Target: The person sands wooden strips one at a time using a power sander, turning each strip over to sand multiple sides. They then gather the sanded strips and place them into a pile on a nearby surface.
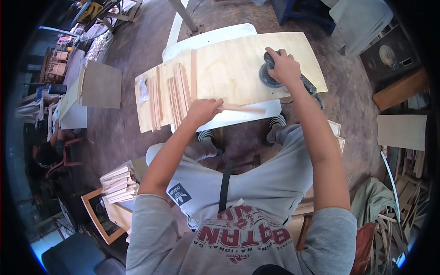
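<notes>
My left hand (pixel 205 112) is closed on the end of a thin wooden strip (pixel 245 109), which points right along the near edge of a plywood board (pixel 233 68) and looks blurred. My right hand (pixel 285 68) wraps the top of a dark power sander (pixel 266 77) that stands on the board's right part. The sander's underside is hidden. Left of my left hand, several wooden strips (pixel 178 94) lie side by side on the board. Another single strip (pixel 193 73) lies crosswise beside them, and a further bundle (pixel 156 98) is near the left end.
Under the board is a white table (pixel 211 34). A small clear plastic packet (pixel 143 89) lies at the board's left end. Stacked wood pieces (pixel 120 183) and a wooden frame (pixel 98 217) are at lower left. Scrap wood (pixel 401 197) is piled at right. Another person (pixel 48 153) is at far left.
</notes>
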Motion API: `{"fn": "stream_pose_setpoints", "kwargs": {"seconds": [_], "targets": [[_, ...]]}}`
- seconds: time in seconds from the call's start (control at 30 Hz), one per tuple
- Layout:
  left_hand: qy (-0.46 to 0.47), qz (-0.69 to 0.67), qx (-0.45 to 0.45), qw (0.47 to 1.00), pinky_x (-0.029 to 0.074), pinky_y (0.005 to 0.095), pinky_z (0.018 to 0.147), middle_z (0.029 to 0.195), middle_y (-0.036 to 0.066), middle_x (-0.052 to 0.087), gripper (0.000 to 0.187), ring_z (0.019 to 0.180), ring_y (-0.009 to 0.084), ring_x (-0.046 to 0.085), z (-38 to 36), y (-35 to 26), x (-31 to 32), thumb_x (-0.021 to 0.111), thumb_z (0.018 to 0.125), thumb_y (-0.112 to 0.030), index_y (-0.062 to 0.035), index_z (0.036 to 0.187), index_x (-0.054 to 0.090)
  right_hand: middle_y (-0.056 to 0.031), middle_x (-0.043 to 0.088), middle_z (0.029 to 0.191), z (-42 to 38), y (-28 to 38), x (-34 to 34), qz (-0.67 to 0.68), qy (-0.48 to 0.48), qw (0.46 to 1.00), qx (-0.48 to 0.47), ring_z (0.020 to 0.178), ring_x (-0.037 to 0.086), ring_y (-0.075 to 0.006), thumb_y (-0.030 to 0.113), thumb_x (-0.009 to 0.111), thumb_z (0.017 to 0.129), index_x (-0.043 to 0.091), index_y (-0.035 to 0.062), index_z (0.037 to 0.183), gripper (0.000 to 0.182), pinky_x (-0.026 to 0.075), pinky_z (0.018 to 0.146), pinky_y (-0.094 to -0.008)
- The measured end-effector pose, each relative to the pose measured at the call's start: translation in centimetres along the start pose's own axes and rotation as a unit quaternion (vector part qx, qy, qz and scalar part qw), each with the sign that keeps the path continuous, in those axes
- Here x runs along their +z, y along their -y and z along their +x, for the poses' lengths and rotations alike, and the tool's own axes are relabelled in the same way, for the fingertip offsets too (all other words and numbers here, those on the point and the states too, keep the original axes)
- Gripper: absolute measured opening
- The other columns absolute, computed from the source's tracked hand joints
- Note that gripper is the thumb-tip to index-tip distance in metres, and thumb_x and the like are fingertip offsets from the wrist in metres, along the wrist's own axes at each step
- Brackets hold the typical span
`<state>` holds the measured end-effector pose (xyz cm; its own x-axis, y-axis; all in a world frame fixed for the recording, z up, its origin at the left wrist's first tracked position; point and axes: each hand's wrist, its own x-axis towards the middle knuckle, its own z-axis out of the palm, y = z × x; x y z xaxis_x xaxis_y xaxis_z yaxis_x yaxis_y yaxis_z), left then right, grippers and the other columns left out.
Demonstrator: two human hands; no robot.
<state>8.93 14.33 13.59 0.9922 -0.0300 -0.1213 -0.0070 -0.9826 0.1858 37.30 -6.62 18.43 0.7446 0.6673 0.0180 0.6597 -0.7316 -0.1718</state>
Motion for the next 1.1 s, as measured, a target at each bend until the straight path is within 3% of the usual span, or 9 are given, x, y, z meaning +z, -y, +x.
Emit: {"fn": "stream_pose_setpoints", "kwargs": {"seconds": [0.1, 0.13, 0.17, 0.23, 0.33, 0.47, 0.67, 0.97, 1.1], "targets": [[-0.004, -0.335, -0.249, 0.909, 0.054, 0.0409, 0.068, 0.081, 0.011, 0.066, 0.033, 0.077, 0.0294, 0.07, -3.6, -3.1, -0.3, 0.064, 0.103, -0.028, -0.0124, 0.131, 0.057, -0.011, 0.062, 0.132, 0.3, -0.2, -0.2, -0.011, -0.005, 1.0, 0.004, 0.109, 0.069, -0.0356, 0.023, 0.077, 0.077, 0.052, 0.0374, 0.149, 0.078, 0.061, 0.087, -0.0469], [-0.027, -0.468, -0.271, 0.841, 0.051, 0.0331, 0.065, 0.082, 0.006, 0.064, 0.038, 0.072, 0.0201, 0.065, -4.7, -2.9, 3.4, 0.059, 0.107, -0.029, -0.012, 0.14, 0.051, -0.0115, 0.062, 0.134, 0.4, 0.0, -0.2, -0.014, -0.003, 1.0, 0.009, 0.109, 0.069, -0.0358, 0.024, 0.077, 0.077, 0.052, 0.0372, 0.149, 0.077, 0.061, 0.086, -0.0473], [-0.013, -0.624, -0.337, 0.705, 0.051, 0.0291, 0.062, 0.086, 0.002, 0.062, 0.042, 0.071, 0.0124, 0.06, -5.5, -4.4, 4.6, 0.056, 0.107, -0.029, -0.0135, 0.145, 0.046, -0.012, 0.062, 0.136, 0.2, 0.3, -0.1, -0.018, 0.001, 1.0, 0.014, 0.108, 0.069, -0.0361, 0.026, 0.077, 0.078, 0.051, 0.0371, 0.15, 0.077, 0.061, 0.085, -0.0477], [-0.027, -0.732, -0.367, 0.573, 0.05, 0.0269, 0.058, 0.09, 0.002, 0.061, 0.047, 0.071, 0.0109, 0.06, -5.8, -6.7, 7.1, 0.054, 0.109, -0.033, -0.0126, 0.149, 0.04, -0.0125, 0.062, 0.136, -0.4, 1.0, -0.5, -0.01, 0.0, 1.0, -0.005, 0.108, 0.069, -0.0367, 0.025, 0.077, 0.076, 0.051, 0.0364, 0.15, 0.079, 0.061, 0.087, -0.0486], [-0.028, -0.78, -0.41, 0.472, 0.049, 0.0247, 0.055, 0.081, 0.0, 0.059, 0.035, 0.067, 0.0093, 0.059, -6.1, -11.6, 6.0, 0.056, 0.109, -0.038, -0.0095, 0.13, 0.054, -0.0129, 0.062, 0.136, -1.7, 2.3, -0.2, 0.007, 0.002, 0.999, -0.046, 0.111, 0.068, -0.0371, 0.023, 0.079, 0.075, 0.054, 0.0364, 0.148, 0.078, 0.06, 0.088, -0.0487], [-0.019, -0.696, -0.457, 0.554, 0.046, 0.0235, 0.053, 0.073, -0.002, 0.056, 0.046, 0.061, 0.0086, 0.057, -6.9, -11.1, 11.9, 0.055, 0.106, -0.055, -0.0108, 0.099, 0.062, -0.0132, 0.062, 0.135, -4.1, 5.6, -0.5, 0.021, 0.024, 0.992, -0.119, 0.111, 0.068, -0.0375, 0.023, 0.082, 0.072, 0.054, 0.0355, 0.148, 0.082, 0.061, 0.087, -0.0491], [-0.055, -0.783, -0.429, 0.447, 0.047, 0.0253, 0.051, 0.075, 0.001, 0.056, 0.042, 0.06, 0.0094, 0.054, -7.3, -11.0, 11.2, 0.052, 0.108, -0.051, -0.009, 0.105, 0.059, -0.0132, 0.06, 0.138, -5.9, 9.9, -0.9, 0.055, 0.017, 0.984, -0.171, 0.112, 0.067, -0.0364, 0.024, 0.085, 0.072, 0.054, 0.0359, 0.148, 0.083, 0.061, 0.085, -0.0488], [-0.09, -0.737, -0.39, 0.544, 0.042, 0.0268, 0.051, 0.077, 0.0, 0.049, 0.037, 0.06, 0.01, 0.046, -6.1, -11.5, 12.7, 0.045, 0.112, -0.046, -0.0105, 0.106, 0.051, -0.0131, 0.061, 0.132, -7.8, 12.3, -0.6, 0.062, 0.014, 0.956, -0.287, 0.108, 0.067, -0.0365, 0.022, 0.086, 0.07, 0.054, 0.0341, 0.147, 0.084, 0.063, 0.08, -0.0459], [-0.079, -0.763, -0.387, 0.512, 0.039, 0.0265, 0.05, 0.076, -0.002, 0.045, 0.036, 0.06, 0.0093, 0.042, -6.0, -11.7, 12.3, 0.045, 0.111, -0.047, -0.0118, 0.104, 0.049, -0.0117, 0.061, 0.132, -9.6, 14.2, -0.3, 0.065, 0.022, 0.948, -0.309, 0.107, 0.067, -0.0343, 0.022, 0.086, 0.069, 0.055, 0.0342, 0.146, 0.083, 0.062, 0.079, -0.0443]]}}
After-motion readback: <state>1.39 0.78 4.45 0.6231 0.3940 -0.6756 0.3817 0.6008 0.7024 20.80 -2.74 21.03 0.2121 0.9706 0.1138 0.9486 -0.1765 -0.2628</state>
